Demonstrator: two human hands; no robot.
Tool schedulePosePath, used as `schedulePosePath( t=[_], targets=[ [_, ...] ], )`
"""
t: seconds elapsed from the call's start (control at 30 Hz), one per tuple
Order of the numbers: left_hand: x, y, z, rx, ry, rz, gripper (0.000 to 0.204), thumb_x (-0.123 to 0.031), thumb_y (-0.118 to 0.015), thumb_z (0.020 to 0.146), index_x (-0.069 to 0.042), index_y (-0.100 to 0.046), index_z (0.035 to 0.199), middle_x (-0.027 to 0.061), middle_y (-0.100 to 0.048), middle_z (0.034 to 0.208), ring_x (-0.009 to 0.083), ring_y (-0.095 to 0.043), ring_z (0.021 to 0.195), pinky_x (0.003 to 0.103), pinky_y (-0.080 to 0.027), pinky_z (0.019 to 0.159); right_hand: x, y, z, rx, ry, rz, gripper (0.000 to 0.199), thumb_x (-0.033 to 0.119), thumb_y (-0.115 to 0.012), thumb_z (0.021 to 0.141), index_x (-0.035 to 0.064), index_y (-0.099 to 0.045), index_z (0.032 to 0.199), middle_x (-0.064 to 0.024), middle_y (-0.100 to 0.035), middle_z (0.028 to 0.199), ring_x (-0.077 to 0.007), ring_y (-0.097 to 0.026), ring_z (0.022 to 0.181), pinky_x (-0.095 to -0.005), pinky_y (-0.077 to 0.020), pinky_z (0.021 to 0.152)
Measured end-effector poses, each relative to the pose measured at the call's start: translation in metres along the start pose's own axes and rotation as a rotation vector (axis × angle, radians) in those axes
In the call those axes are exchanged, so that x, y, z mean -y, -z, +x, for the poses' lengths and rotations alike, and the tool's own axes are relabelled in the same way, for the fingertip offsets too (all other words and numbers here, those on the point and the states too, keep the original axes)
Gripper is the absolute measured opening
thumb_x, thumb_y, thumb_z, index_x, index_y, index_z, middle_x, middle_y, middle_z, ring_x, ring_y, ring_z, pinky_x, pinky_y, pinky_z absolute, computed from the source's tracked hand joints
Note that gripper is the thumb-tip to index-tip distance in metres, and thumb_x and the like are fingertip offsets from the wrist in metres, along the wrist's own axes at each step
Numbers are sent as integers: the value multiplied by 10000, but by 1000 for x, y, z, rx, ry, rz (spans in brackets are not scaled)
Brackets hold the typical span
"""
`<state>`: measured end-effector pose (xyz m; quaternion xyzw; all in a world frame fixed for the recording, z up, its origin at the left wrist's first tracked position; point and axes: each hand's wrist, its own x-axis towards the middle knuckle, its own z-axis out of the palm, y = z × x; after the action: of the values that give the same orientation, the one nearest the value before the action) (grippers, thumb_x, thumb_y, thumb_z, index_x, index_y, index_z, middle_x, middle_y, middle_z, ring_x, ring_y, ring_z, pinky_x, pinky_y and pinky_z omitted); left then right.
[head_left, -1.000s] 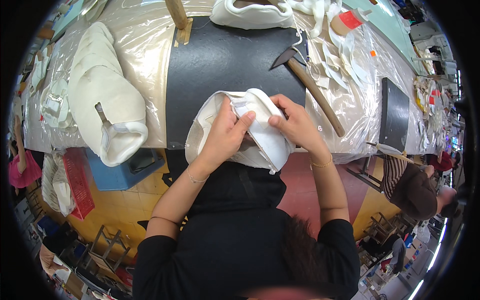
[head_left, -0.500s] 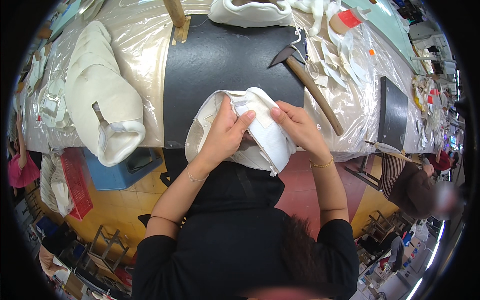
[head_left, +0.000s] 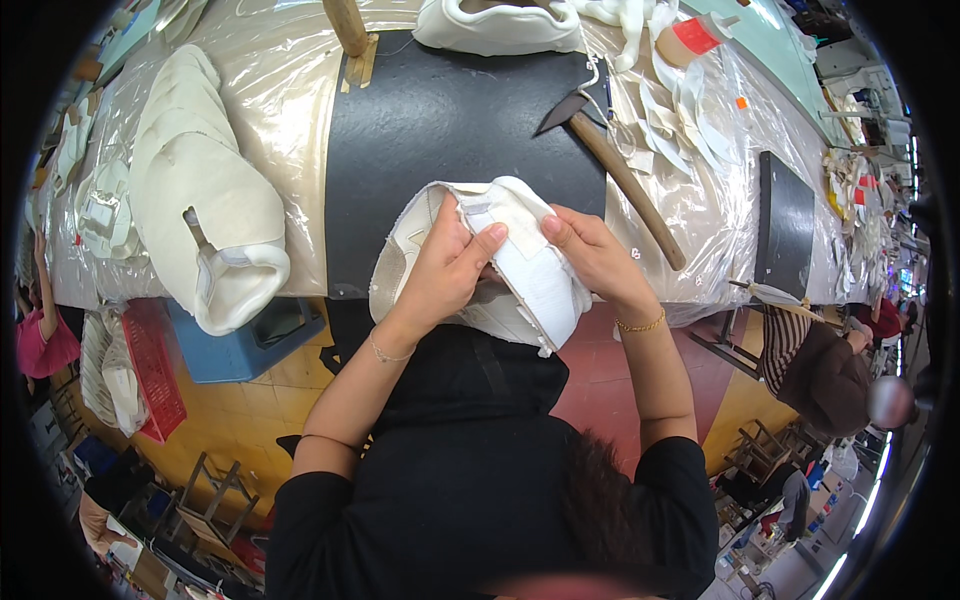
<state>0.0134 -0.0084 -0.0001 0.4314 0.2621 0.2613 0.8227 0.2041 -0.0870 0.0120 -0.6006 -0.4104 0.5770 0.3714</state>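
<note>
Between my two hands is a white, padded shoe upper (head_left: 540,285), held over the near edge of a black mat (head_left: 450,120). My left hand (head_left: 452,255) grips its left side, thumb on top and fingers partly hidden inside. On the other side my right hand (head_left: 597,252) pinches the rim, its thumb pressed on a pale patch. To the right of the mat lies a hammer (head_left: 627,183), its dark head resting on the mat's edge. At the far edge sits another white upper (head_left: 498,28).
A long stack of cream uppers (head_left: 205,180) lies at left. Beyond it stands a wooden post (head_left: 346,25). A red-banded bottle (head_left: 690,42) and white cut pieces (head_left: 690,110) are at far right. A blue stool (head_left: 235,345) and red basket (head_left: 152,375) stand below the table.
The view has shifted very slightly. Both hands keep the same grip on the shoe upper, which is nearly still.
</note>
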Motion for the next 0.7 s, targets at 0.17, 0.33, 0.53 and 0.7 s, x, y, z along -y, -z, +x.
schedulePosePath(
  t=[0.17, 0.33, 0.53, 0.7],
  targets=[
    [3, 1, 0, -11, 2, -15, 344, -143, -525, 1019, -7, -351, 1283, 97, -580, 1136, 101, -632, 925, 237, -565, 704, 2, 3, 0, 50, -61, 61, 401, 345, -484, 1049, -20, -616, 1149, -27, -652, 925, -74, -552, 859, -252, -476, 771],
    [10, -4, -2, -63, -29, 75, 359, -166, -526, 1021, 12, -362, 1286, 90, -611, 1055, 86, -607, 831, 231, -501, 667, 22, -5, -2, -204, 251, -316, 449, 275, -710, 898, -12, -592, 1222, -110, -668, 1037, -172, -632, 898, -298, -506, 818],
    [20, -13, -7, -108, -106, 274, 351, -175, -508, 1020, 40, -401, 1275, 115, -620, 933, 134, -589, 743, 288, -471, 654, 37, -21, 10, -361, 268, -498, 418, 196, -753, 842, -3, -634, 1190, -139, -700, 1015, -204, -661, 847, -315, -521, 781],
    [22, -8, -9, -62, -31, 295, 383, -168, -485, 1036, -32, -315, 1351, 96, -573, 1186, 109, -631, 964, 226, -565, 686, 31, -28, 19, -423, 219, -388, 222, 142, -647, 927, -3, -701, 1085, -131, -728, 889, -157, -655, 721, -281, -516, 689]
  ],
)
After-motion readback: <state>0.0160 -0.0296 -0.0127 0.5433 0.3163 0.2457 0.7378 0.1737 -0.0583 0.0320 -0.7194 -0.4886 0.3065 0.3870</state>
